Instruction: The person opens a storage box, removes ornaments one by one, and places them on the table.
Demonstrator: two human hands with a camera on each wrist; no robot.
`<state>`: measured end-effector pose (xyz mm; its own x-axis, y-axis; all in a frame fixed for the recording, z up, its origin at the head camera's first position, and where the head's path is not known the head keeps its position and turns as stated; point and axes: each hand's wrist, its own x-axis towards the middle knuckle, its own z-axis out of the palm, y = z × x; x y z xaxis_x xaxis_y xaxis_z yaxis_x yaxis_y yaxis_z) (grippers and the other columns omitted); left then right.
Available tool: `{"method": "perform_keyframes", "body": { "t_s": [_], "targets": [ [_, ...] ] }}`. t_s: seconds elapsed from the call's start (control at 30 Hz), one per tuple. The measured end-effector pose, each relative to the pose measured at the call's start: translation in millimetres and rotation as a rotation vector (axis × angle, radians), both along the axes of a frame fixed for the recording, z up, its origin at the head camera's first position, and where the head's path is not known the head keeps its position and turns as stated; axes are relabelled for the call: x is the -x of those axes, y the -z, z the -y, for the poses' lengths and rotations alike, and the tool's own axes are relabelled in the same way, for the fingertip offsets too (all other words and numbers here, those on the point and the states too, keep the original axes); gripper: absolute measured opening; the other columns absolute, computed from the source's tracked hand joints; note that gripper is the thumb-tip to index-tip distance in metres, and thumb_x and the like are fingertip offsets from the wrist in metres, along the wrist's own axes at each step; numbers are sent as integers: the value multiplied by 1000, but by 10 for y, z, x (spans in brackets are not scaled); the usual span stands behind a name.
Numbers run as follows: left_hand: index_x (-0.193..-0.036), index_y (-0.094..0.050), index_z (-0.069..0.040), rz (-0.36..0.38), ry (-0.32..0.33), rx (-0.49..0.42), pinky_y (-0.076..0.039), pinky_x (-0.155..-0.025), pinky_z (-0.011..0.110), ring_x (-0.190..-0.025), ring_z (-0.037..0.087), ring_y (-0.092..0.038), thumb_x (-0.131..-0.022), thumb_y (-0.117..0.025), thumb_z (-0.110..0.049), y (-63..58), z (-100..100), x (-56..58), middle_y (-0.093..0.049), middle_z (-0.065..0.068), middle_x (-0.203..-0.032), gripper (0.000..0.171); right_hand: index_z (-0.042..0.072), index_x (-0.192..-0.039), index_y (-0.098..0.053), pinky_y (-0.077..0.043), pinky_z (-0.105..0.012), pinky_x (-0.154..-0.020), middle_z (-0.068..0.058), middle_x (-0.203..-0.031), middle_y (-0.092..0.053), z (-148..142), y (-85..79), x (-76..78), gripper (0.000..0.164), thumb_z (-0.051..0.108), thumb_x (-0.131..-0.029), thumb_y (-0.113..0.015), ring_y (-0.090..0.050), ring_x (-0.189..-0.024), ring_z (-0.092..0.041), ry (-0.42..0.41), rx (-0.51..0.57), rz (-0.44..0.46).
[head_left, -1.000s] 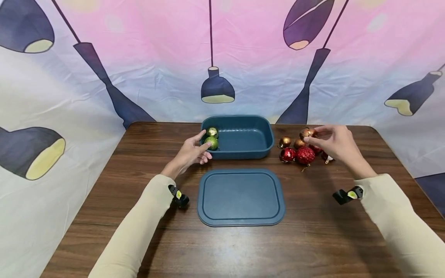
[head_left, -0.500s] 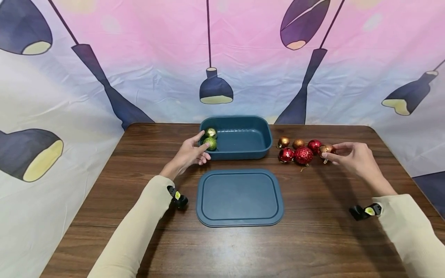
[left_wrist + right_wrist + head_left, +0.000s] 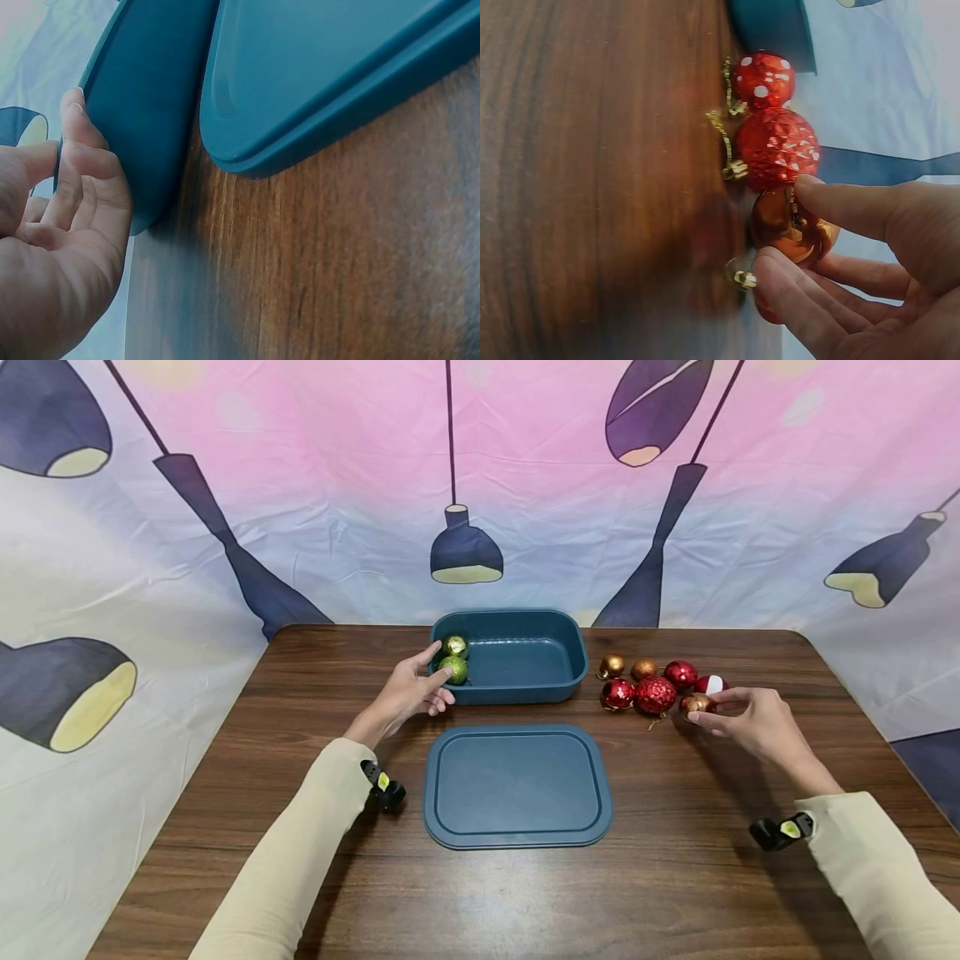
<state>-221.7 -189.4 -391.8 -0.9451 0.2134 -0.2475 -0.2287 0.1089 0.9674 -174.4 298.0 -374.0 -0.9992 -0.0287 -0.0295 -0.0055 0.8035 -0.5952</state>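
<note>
My right hand (image 3: 757, 722) pinches a shiny copper-brown Christmas bauble (image 3: 696, 706) between thumb and fingers, low over the table at the front right of a bauble cluster. In the right wrist view the copper bauble (image 3: 784, 225) sits beside a textured red bauble (image 3: 778, 146). At the left end of a dark teal box (image 3: 517, 695), my left hand (image 3: 408, 689) grips the rim. Inside that end lie a glittery green bauble (image 3: 453, 672) and a shiny yellow-green bauble (image 3: 455, 647). The left wrist view shows the fingers against the box wall (image 3: 150, 97).
A teal lid (image 3: 517, 785) lies flat in front of the box. Right of the box sit a gold bauble (image 3: 612, 666), a glittery copper bauble (image 3: 643, 669), several red baubles (image 3: 617, 694) and a red-and-white bauble (image 3: 712, 684). A patterned cloth (image 3: 375, 543) hangs behind the table.
My right hand has carried the copper bauble from above the back of the cluster to the right, then down toward its front right. The left hand stays at the box.
</note>
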Motion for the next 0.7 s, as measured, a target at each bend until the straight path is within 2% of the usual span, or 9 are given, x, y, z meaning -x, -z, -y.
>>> {"method": "perform_keyframes", "body": {
  "t_s": [0.07,0.2,0.3,0.4,0.63,0.7],
  "targets": [
    [-164,-18,-28,-2,3,-3,-49,-55,24,-56,13,-60,-106,-57,-23,-2,0,-1,-70,12,-73,70,-9,-118,-68,-45,-27,-54,-15,-79,-75,-2,23,0,59,40,-88,-81,-68,-63,-17,-4,4,7],
    [-164,-19,-28,-2,3,-7,-49,-55,24,-56,13,-60,-106,-57,-23,-1,-1,-2,-69,10,-72,69,-10,-118,-68,-47,-25,-55,-17,-84,-75,10,63,3,60,40,-87,-82,-72,-67,-19,-15,17,17],
    [-164,-18,-27,-2,4,-12,-48,-55,24,-55,13,-60,-106,-56,-22,2,-3,0,-69,9,-71,69,-10,-118,-68,-48,-25,-58,-13,-85,-75,17,84,5,61,39,-86,-82,-71,-67,-19,-20,8,18],
    [-164,-18,-27,-4,6,-11,-48,-55,23,-55,13,-60,-107,-56,-23,8,1,1,-69,9,-71,69,-9,-117,-68,-47,-25,-60,-10,-79,-75,21,99,2,60,40,-86,-82,-70,-67,-17,-19,-7,26],
    [-164,-18,-27,-6,7,-10,-48,-54,23,-55,13,-60,-106,-57,-23,5,5,2,-69,10,-71,69,-11,-119,-67,-48,-22,-61,-24,-103,-73,27,128,-12,61,38,-86,-83,-72,-69,-15,-20,1,18],
    [-164,-18,-27,-5,7,-10,-48,-54,23,-55,13,-60,-106,-57,-23,2,6,2,-69,9,-71,69,-11,-119,-67,-48,-23,-60,-24,-102,-73,28,119,-15,62,38,-86,-83,-72,-69,-16,-18,9,27]
  ]
}}
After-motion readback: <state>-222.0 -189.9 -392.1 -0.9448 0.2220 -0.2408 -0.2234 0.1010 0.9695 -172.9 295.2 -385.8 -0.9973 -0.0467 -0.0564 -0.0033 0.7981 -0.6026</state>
